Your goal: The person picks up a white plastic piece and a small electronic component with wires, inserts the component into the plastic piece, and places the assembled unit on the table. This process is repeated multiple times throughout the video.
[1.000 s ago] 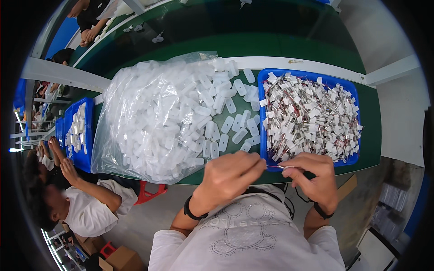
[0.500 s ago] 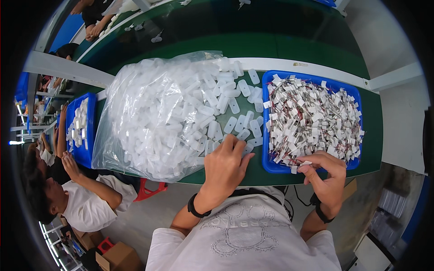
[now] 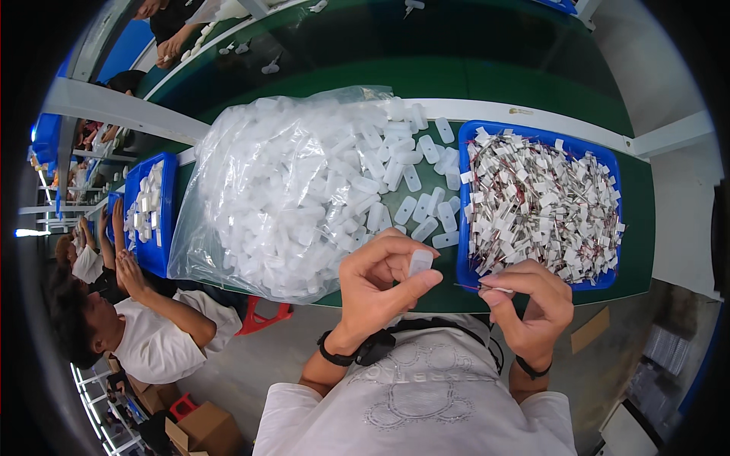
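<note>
In my left hand (image 3: 372,281) a small translucent white plastic shell (image 3: 420,262) is pinched between thumb and fingers. My right hand (image 3: 536,308) grips a small white part with thin wires (image 3: 496,288) by its fingertips, a reddish lead sticking out toward the left. Both hands are close together above the table's near edge. Behind my right hand lies a blue tray (image 3: 463,228), heaped with similar white-tagged wired parts (image 3: 544,205). A large clear plastic bag (image 3: 190,228) full of the same shells lies beyond my left hand, with loose shells (image 3: 422,209) spilling toward the tray.
The green table (image 3: 635,228) is bordered by a white rail (image 3: 532,115) at its far side. Another blue tray (image 3: 174,197) with white pieces stands at the left, where a co-worker in a white shirt (image 3: 163,342) sits. A red stool (image 3: 262,315) is below the table edge.
My left hand has come back from the loose shells with one shell in its fingers, turning palm up. My right hand has drawn a wired part away from the tray's near edge.
</note>
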`<state>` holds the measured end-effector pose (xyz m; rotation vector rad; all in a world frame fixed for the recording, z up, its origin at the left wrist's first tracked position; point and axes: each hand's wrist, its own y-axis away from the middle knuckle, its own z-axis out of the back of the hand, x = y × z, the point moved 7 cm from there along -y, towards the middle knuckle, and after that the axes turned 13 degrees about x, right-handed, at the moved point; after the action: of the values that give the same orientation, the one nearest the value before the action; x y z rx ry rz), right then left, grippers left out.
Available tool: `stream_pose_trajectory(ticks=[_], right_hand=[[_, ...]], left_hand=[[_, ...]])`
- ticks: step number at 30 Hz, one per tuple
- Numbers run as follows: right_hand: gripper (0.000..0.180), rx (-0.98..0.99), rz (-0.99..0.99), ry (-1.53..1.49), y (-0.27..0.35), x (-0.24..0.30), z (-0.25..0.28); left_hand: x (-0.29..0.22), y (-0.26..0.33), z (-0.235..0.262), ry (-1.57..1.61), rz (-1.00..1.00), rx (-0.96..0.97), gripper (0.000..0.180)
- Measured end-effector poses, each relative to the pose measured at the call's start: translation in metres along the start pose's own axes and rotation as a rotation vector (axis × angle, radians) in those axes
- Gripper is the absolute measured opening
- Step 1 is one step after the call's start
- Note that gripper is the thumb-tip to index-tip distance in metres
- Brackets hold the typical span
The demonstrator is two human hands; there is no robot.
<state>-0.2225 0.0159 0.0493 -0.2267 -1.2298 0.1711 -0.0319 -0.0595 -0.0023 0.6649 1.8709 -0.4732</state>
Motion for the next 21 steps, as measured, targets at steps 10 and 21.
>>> stream_pose_trajectory(ticks=[10,21], right_hand=[[0.015,-0.037,-0.049,-0.009,0.000,-0.004,-0.001],[0.013,-0.155,-0.222,-0.073,0.005,-0.018,0.005]], left_hand=[[0.005,-0.006,-0.007,-0.083,0.163,-0.061,0.034],[0.005,-0.010,-0.018,-0.054,0.053,0.054,0.050]])
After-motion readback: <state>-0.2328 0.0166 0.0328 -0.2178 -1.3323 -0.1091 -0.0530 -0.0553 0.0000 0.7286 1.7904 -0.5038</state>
